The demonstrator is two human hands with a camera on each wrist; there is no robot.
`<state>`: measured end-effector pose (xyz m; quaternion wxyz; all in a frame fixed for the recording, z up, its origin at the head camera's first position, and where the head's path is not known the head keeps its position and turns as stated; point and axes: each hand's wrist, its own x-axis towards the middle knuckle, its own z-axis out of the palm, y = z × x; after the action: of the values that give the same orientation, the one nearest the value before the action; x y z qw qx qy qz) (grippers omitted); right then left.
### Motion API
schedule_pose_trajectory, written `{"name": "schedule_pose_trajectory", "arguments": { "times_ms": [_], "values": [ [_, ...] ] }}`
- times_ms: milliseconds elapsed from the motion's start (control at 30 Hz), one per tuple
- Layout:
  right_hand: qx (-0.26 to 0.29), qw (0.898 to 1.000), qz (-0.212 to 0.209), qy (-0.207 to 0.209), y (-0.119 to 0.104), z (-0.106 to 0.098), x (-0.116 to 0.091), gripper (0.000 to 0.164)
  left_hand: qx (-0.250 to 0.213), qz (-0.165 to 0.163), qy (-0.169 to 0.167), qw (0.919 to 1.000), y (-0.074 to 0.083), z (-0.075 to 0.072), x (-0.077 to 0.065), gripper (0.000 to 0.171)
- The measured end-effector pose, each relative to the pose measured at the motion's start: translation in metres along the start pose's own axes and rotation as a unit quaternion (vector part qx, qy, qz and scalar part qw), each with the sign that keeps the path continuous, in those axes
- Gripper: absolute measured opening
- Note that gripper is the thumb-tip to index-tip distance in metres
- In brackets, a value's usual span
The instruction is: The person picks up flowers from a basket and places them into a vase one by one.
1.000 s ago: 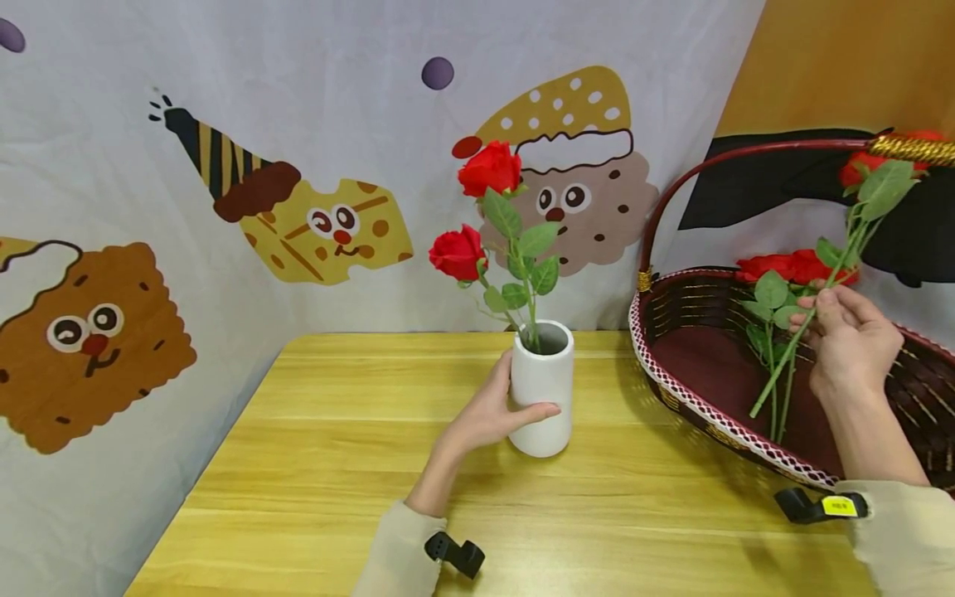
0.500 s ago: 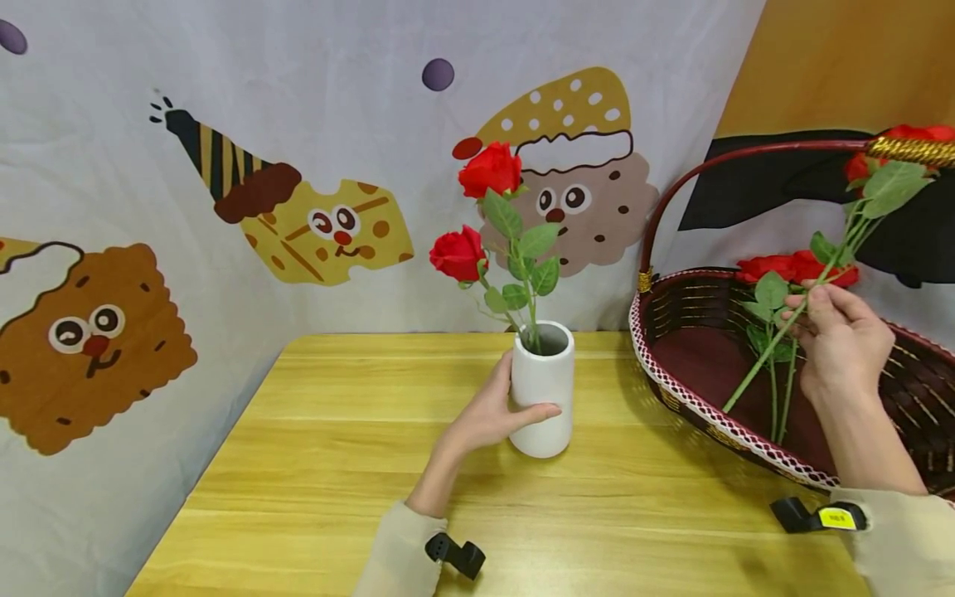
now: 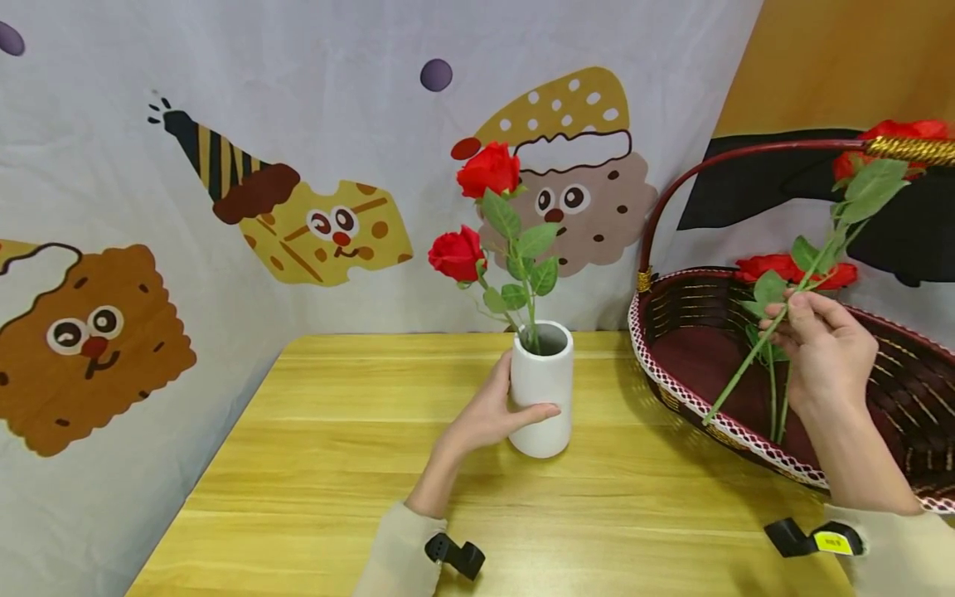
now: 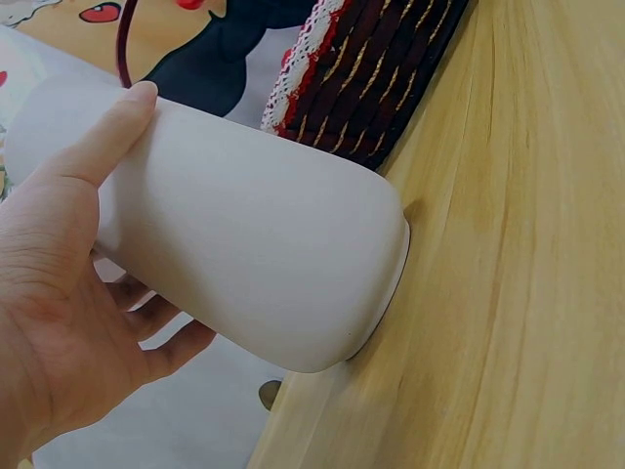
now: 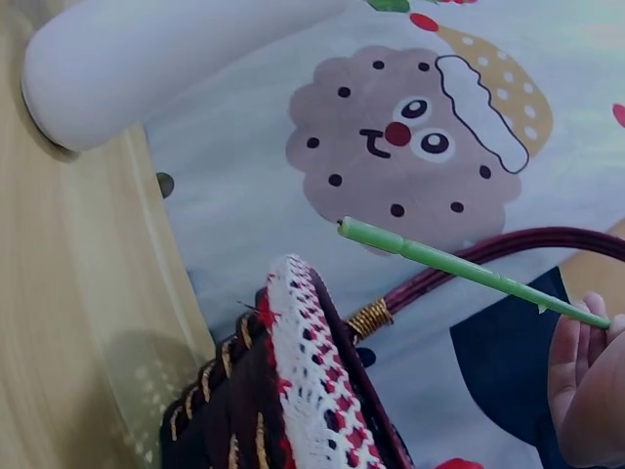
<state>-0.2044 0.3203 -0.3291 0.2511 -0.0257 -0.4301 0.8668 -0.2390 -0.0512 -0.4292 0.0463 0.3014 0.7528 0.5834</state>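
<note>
A white cylindrical vase (image 3: 542, 406) stands upright on the table, two red artificial roses (image 3: 488, 170) leaning out of its mouth. My left hand (image 3: 488, 410) grips the vase's side, thumb across the front; in the left wrist view the fingers wrap behind it. Over the basket, my right hand (image 3: 831, 352) pinches the green stem of another red rose (image 3: 873, 191). Its bloom is up at the right, partly behind the basket handle, and the stem's lower end slants down left across the rim. In the right wrist view the cut end of the stem (image 5: 449, 264) points toward the vase.
A dark woven basket (image 3: 682, 303) with white-and-red lace trim stands at the right, its handle (image 3: 776, 148) arching high. More red roses (image 3: 768, 267) lie inside it. Behind the wooden table (image 3: 313, 473) hangs a cloth printed with cartoon biscuits.
My right hand has moved left and slightly down with the rose, its stem end passing from inside the basket to over the rim. The left hand and vase have not moved.
</note>
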Motion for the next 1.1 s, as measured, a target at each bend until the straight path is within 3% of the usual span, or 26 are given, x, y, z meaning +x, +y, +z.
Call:
{"name": "schedule_pose_trajectory", "arguments": {
  "times_ms": [1100],
  "values": [
    [-0.018, 0.994, 0.008, -0.111, 0.025, 0.019, -0.041, 0.011, 0.007, 0.002, 0.001, 1.0000, 0.000, 0.000, -0.001, 0.089]
  ]
}}
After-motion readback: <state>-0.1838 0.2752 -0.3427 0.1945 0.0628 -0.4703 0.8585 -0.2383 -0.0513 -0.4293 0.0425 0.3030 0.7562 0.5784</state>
